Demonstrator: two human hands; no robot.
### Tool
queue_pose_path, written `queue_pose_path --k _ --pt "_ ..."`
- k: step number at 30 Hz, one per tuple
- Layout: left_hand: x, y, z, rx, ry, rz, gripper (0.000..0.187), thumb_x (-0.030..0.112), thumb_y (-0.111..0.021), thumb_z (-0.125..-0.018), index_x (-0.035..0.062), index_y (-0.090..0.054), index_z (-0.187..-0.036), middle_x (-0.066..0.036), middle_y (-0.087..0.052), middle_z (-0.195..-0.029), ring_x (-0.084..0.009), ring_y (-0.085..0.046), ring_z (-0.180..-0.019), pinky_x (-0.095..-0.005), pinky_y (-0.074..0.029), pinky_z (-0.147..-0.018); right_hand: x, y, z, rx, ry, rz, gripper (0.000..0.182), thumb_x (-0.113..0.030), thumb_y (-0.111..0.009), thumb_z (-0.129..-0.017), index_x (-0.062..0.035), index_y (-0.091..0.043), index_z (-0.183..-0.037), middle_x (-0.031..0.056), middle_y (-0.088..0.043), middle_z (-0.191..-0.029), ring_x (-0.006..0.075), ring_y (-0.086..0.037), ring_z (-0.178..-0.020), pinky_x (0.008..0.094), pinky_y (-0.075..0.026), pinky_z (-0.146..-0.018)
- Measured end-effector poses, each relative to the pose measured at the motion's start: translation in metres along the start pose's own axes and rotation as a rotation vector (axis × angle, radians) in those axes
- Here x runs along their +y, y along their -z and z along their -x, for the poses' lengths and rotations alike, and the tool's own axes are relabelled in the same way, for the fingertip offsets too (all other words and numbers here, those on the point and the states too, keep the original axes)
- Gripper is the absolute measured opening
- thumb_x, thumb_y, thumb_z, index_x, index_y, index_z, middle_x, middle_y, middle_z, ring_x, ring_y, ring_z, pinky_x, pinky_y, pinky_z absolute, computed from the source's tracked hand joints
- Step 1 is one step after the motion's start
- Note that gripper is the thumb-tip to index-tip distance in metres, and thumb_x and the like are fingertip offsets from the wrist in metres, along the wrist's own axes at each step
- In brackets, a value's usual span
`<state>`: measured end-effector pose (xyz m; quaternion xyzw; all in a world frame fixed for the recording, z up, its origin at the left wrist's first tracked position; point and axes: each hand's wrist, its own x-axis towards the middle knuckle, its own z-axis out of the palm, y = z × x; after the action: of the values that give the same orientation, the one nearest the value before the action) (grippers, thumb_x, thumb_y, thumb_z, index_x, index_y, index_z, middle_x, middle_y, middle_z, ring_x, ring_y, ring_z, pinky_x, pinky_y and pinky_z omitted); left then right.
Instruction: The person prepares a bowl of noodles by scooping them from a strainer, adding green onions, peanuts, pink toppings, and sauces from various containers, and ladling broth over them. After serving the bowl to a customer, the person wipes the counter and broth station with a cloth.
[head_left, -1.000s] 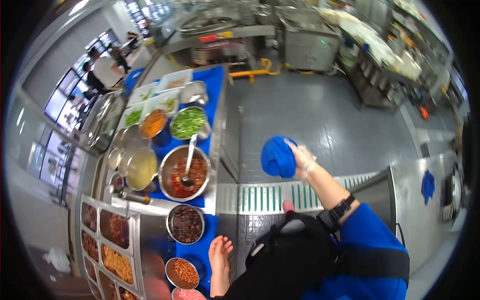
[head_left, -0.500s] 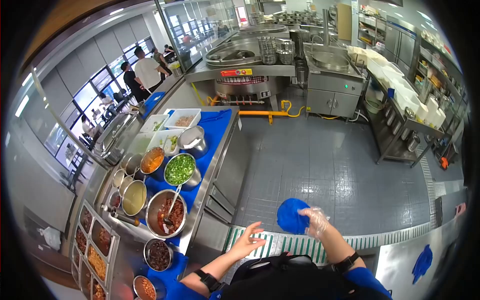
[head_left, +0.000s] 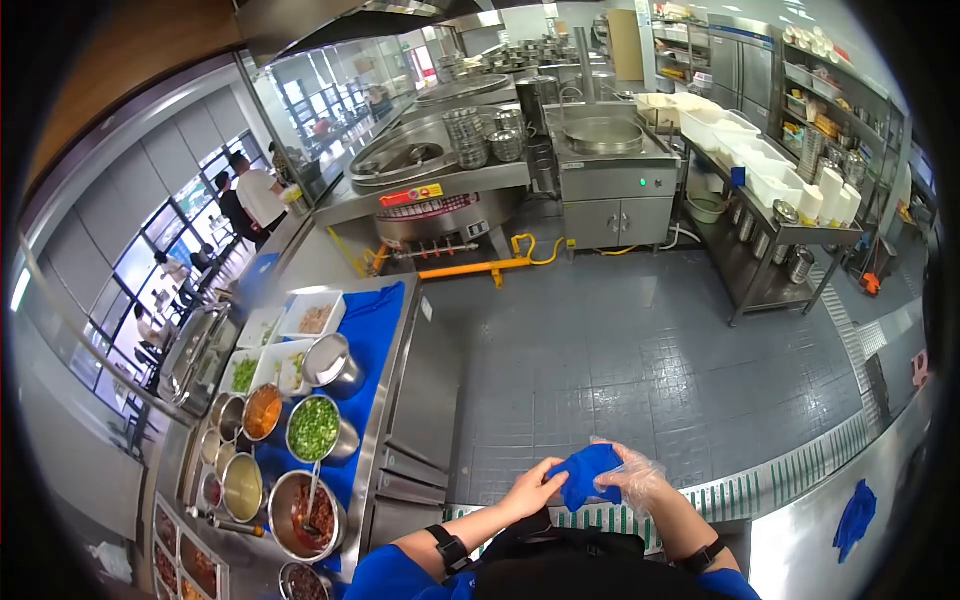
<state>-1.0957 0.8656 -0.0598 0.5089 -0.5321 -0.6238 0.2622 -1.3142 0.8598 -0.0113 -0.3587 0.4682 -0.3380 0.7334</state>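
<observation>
A crumpled blue cloth [head_left: 588, 477] is held up in front of my body, between my two hands. My left hand [head_left: 534, 488] is bare and pinches the cloth's left edge between thumb and fingers. On the other side, my right hand [head_left: 634, 478], in a clear plastic glove, grips the cloth. Another blue cloth [head_left: 855, 520] lies on the steel counter [head_left: 800, 530] at the right.
On the left counter stand a bowl of red sauce with a ladle [head_left: 306, 514], a pot of chopped greens [head_left: 314, 428] and white trays [head_left: 312, 314]. A round cooker [head_left: 430, 215] and a steel stove [head_left: 618, 200] stand ahead. People [head_left: 258, 196] are beyond the counter.
My left hand has moved right and taken hold of the blue cloth, which is now more bunched. The view has shifted, so the left counter sits lower and further left.
</observation>
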Motion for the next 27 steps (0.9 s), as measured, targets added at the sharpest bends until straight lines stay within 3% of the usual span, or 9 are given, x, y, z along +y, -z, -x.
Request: queue_pose_path --k 2,4,6,9,12,14,20,24,27 --pt "-0.012 0.009 -0.027 0.043 -0.017 0.034 0.04 0.034 -0.051 -0.093 0.0017 -0.054 -0.117 -0.009 -0.064 -0.1 -0.0141 -0.057 -0.095 -0.0294 -0.047 -0.083 -0.007 0.004 -0.015 0.047 -0.029 -0.044 0.044 -0.012 -0.07 -0.076 -0.0045 -0.055 -0.117 0.0077 -0.062 -0.092 0.0165 -0.061 -0.076 0.0294 -0.052 -0.074" --pt "0.001 0.025 -0.045 0.105 0.029 0.062 0.044 0.039 -0.048 -0.094 0.0006 -0.055 -0.115 -0.01 -0.064 -0.102 -0.0153 -0.058 -0.094 -0.0308 -0.046 -0.084 -0.048 -0.004 -0.037 0.147 -0.093 0.271 0.038 -0.028 -0.068 -0.077 -0.0032 -0.06 -0.106 0.0074 -0.063 -0.082 0.0158 -0.061 -0.072 0.0291 -0.05 -0.07" --pt "0.017 0.063 -0.08 0.084 0.122 0.292 0.057 0.048 -0.041 -0.094 -0.0044 -0.057 -0.111 -0.013 -0.063 -0.103 -0.0178 -0.058 -0.094 -0.0315 -0.045 -0.085 -0.073 -0.02 -0.063 0.295 -0.059 0.417 0.049 -0.051 -0.061 -0.077 -0.003 -0.066 -0.088 0.0081 -0.064 -0.073 0.0149 -0.06 -0.068 0.0295 -0.047 -0.063" --pt "0.054 0.098 -0.111 0.067 0.263 0.732 0.054 0.048 -0.042 -0.094 0.0002 -0.054 -0.117 -0.013 -0.059 -0.113 -0.0224 -0.059 -0.099 -0.0359 -0.049 -0.085 -0.103 -0.031 -0.11 0.289 0.021 0.424 0.056 -0.057 -0.059 -0.076 -0.0018 -0.066 -0.082 0.0074 -0.064 -0.072 0.0168 -0.057 -0.065 0.0306 -0.045 -0.062" --pt "0.076 0.134 -0.142 -0.029 0.364 0.984 0.057 0.05 -0.041 -0.094 0.003 -0.048 -0.125 -0.013 -0.057 -0.119 -0.0249 -0.058 -0.105 -0.0398 -0.046 -0.092 -0.088 -0.004 -0.184 0.282 0.011 0.212 0.044 -0.047 -0.057 -0.084 -0.0037 -0.064 -0.079 0.0078 -0.062 -0.068 0.0153 -0.056 -0.063 0.0282 -0.042 -0.057" --pt "0.082 0.158 -0.162 -0.053 0.267 0.971 0.06 0.052 -0.04 -0.093 0.0038 -0.045 -0.128 -0.013 -0.053 -0.125 -0.0252 -0.054 -0.11 -0.0399 -0.045 -0.094 -0.112 -0.017 -0.2 0.347 0.1 -0.053 0.033 -0.034 -0.059 -0.088 -0.0009 -0.063 -0.086 0.0079 -0.062 -0.077 0.0162 -0.059 -0.066 0.0297 -0.05 -0.065" --pt "0.12 0.195 -0.208 -0.05 0.139 0.892 0.058 0.049 -0.039 -0.095 0.0053 -0.039 -0.134 -0.012 -0.046 -0.133 -0.0241 -0.049 -0.117 -0.038 -0.041 -0.099 -0.138 -0.018 -0.236 0.307 0.057 0.222 0.037 -0.032 -0.065 -0.084 0.0031 -0.063 -0.098 0.0093 -0.065 -0.086 0.0142 -0.06 -0.07 0.0272 -0.051 -0.066" --pt "0.105 0.2 -0.243 -0.057 -0.042 0.562 0.042 0.035 -0.037 -0.099 0.0036 -0.05 -0.123 -0.007 -0.057 -0.117 -0.0172 -0.054 -0.105 -0.0322 -0.043 -0.091 -0.168 -0.035 -0.264 0.282 0.045 0.355 0.036 -0.029 -0.062 -0.087 0.001 -0.061 -0.107 0.0091 -0.065 -0.093 0.0165 -0.062 -0.083 0.0299 -0.05 -0.074" --pt "0.113 0.207 -0.261 -0.052 -0.327 0.065 0.028 0.022 -0.047 -0.095 -0.0022 -0.06 -0.1 -0.007 -0.063 -0.093 -0.017 -0.058 -0.085 -0.0307 -0.044 -0.079 -0.178 -0.026 -0.293 0.175 0.124 0.369 0.048 -0.03 -0.063 -0.086 0.0008 -0.053 -0.121 0.009 -0.064 -0.1 0.0153 -0.06 -0.086 0.0295 -0.049 -0.077"
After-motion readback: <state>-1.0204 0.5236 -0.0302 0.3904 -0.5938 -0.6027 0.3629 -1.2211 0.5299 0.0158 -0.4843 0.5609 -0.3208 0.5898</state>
